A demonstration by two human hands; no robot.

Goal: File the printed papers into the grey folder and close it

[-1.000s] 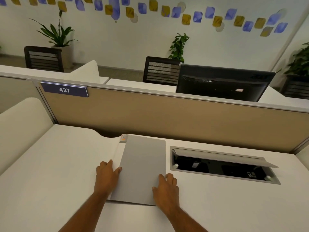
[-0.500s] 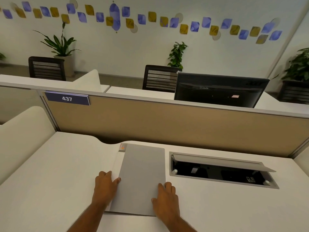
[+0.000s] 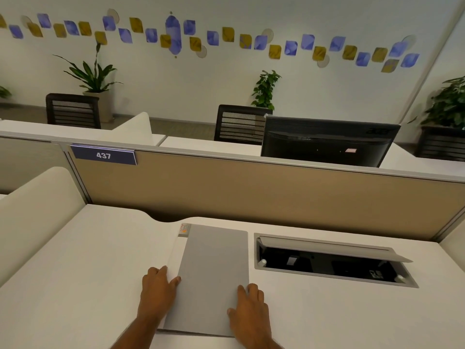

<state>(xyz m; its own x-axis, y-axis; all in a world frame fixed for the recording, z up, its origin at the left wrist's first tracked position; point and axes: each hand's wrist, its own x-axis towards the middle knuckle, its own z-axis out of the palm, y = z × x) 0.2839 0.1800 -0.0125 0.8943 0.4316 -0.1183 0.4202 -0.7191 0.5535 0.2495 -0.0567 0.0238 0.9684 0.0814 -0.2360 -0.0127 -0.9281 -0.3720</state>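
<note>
The grey folder (image 3: 214,273) lies closed and flat on the white desk (image 3: 75,273), straight in front of me. A narrow white strip of the printed papers (image 3: 176,250) shows along its left edge, with a small coloured logo at the far corner. My left hand (image 3: 156,290) rests flat at the folder's near left edge, thumb on the grey cover. On the near right corner lies my right hand (image 3: 249,308), also flat. Neither hand is gripping anything.
An open cable box (image 3: 327,265) with a raised lid is sunk into the desk just right of the folder. A tan partition (image 3: 251,192) closes the far side, with a black monitor (image 3: 327,142) behind it. A cream side panel (image 3: 30,197) stands at the left.
The view has tilted up a little, so the folder and hands sit lower in the picture. Both hands stay on the same spots of the folder.
</note>
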